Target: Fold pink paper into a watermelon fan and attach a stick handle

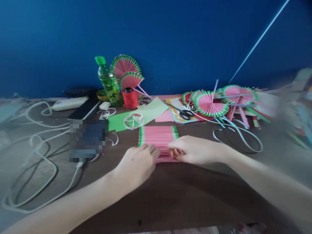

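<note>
A pink paper sheet [158, 134] with green and white side edges lies on the dark table, creased crosswise into narrow pleats. My left hand [143, 159] grips its near part from the left, fingers bent and thumb side hidden. From the right, my right hand [186, 149] pinches the same near edge, fingers curled. Between the two hands, the near folds of pink paper stand slightly raised. The paper's far half rests flat and uncovered.
Behind stand a green bottle [108, 83], a red thread spool [130, 98] and pleated paper fans [211, 104]. Black scissors [184, 112] lie on coloured sheets; a tape ring [133, 121] sits on green paper [117, 122]. At left are a blurred-out phone [89, 139] and a white cable [52, 191].
</note>
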`<state>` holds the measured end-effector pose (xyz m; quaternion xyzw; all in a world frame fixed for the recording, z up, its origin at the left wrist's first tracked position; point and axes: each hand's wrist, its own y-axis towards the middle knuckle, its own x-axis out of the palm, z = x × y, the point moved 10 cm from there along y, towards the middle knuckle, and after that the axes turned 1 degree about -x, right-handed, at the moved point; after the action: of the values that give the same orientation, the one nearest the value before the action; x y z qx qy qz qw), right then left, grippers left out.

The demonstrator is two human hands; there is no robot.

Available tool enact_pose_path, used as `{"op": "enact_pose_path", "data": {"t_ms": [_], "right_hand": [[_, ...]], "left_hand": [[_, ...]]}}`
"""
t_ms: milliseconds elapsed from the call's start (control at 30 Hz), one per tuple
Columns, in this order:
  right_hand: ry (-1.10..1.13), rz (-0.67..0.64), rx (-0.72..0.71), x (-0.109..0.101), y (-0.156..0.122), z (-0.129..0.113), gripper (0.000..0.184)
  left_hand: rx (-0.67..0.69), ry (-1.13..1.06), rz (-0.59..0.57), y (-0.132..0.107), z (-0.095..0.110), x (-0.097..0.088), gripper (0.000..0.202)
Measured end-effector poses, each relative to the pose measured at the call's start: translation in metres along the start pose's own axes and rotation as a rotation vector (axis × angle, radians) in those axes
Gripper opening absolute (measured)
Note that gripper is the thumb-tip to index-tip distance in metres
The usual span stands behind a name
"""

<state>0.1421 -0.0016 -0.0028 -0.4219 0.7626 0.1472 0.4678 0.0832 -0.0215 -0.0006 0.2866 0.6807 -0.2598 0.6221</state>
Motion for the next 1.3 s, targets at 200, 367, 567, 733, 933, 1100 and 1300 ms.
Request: {"op": "enact_pose_path", "data": {"t_ms": [200, 367, 567, 733, 933, 1100, 1300], "right_hand": [[-0.304, 0.177, 0.118, -0.007, -0.007, 0.006, 0.013], [-0.536, 0.349, 0.087, -0.001, -0.017, -0.003, 0.012], [-0.507, 0.593, -0.042, 0.012, -0.034, 0.000, 0.014], [-0.063, 0.670, -0.018, -0.004, -0.032, 0.021, 0.009], [0.109, 0.713, 0.003, -0.010, -0.031, 0.032, 0.010], [0.012, 0.763, -0.010, -0.008, -0.033, 0.032, 0.014], [-0.178, 0.766, 0.033, -0.006, -0.034, 0.032, 0.013]], "left_hand": [[-0.038, 0.082, 0.284, -0.006, -0.005, -0.002, 0.012], [0.023, 0.108, 0.382, -0.004, -0.003, -0.002, 0.010], [0.112, 0.083, 0.389, -0.015, 0.003, 0.002, 0.012], [-0.014, -0.282, 0.316, -0.004, -0.025, 0.006, 0.013], [-0.046, -0.369, 0.350, 0.003, -0.037, 0.010, 0.015], [-0.026, -0.299, 0.378, 0.006, -0.037, 0.009, 0.014], [0.009, -0.115, 0.415, 0.005, -0.031, 0.006, 0.015]]}}
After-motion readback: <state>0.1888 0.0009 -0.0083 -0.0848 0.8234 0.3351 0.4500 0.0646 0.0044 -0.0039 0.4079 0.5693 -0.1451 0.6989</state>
